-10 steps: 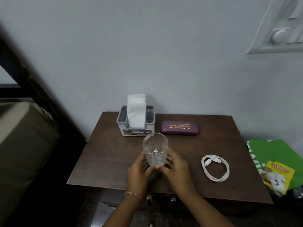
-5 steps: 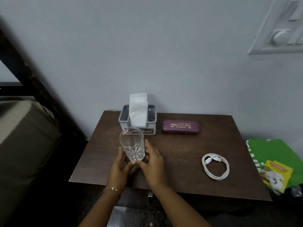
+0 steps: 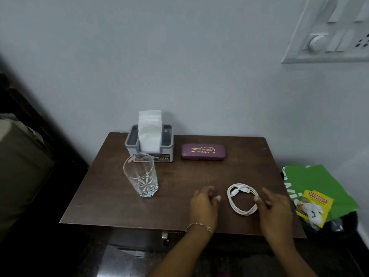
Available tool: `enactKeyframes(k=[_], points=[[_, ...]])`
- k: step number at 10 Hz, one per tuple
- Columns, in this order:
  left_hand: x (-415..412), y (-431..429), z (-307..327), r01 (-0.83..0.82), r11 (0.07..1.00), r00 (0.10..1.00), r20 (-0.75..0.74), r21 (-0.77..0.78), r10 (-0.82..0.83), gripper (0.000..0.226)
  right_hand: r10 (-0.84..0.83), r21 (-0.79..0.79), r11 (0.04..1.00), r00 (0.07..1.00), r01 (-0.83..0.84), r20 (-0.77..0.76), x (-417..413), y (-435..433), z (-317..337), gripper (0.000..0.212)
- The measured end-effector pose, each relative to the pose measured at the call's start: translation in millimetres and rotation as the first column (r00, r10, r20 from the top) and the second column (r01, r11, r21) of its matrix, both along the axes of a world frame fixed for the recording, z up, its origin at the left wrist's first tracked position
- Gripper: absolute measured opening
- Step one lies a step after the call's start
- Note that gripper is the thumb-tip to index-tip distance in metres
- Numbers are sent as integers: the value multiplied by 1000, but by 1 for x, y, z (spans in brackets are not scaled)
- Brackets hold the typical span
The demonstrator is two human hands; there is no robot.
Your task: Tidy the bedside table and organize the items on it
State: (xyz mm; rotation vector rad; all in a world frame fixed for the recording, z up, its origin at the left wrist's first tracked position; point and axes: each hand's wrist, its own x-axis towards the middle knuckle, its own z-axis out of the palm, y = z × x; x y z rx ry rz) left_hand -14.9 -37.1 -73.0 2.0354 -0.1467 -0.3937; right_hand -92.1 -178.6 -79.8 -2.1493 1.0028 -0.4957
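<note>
A clear drinking glass stands upright on the left part of the dark wooden bedside table, just in front of a grey tissue holder with white tissues. A purple glasses case lies at the back middle. A coiled white cable lies at the front right. My left hand hovers just left of the coil, fingers relaxed, holding nothing. My right hand is at the coil's right side, its fingertips at the cable's edge, not gripping it.
A bin with a green bag and a yellow packet stands right of the table. A bed lies to the left. A switchboard hangs on the wall at the upper right.
Both hands slid the glass to the left, let go of it and moved right to either side of the white cable. The glass now stands alone.
</note>
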Motion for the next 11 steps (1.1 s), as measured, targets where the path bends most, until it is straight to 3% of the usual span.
enactKeyframes(k=[1,3,5,7,9,10,11], points=[[-9,-22,-1,23,997,999,37,74,-25,35,43,51,998,998,-40,-48,5,-12,-5,30],[-1,-23,-3,-33,990,999,42,138,28,34,-3,257,966,1000,-3,23,18,-12,-19,15],[25,8,-8,-109,984,994,5,142,109,14,-27,334,943,995,-6,96,46,19,-39,15],[44,30,-20,-255,963,967,15,87,255,15,0,369,928,991,-50,134,81,47,-40,11],[54,33,-32,-277,959,960,-31,60,279,16,27,361,930,995,-60,96,89,54,-34,15],[37,37,-18,-277,960,961,30,43,276,16,63,291,953,996,-80,69,75,59,-18,30],[2,48,-2,-239,970,957,182,42,228,17,94,234,967,995,-99,30,41,75,10,36]])
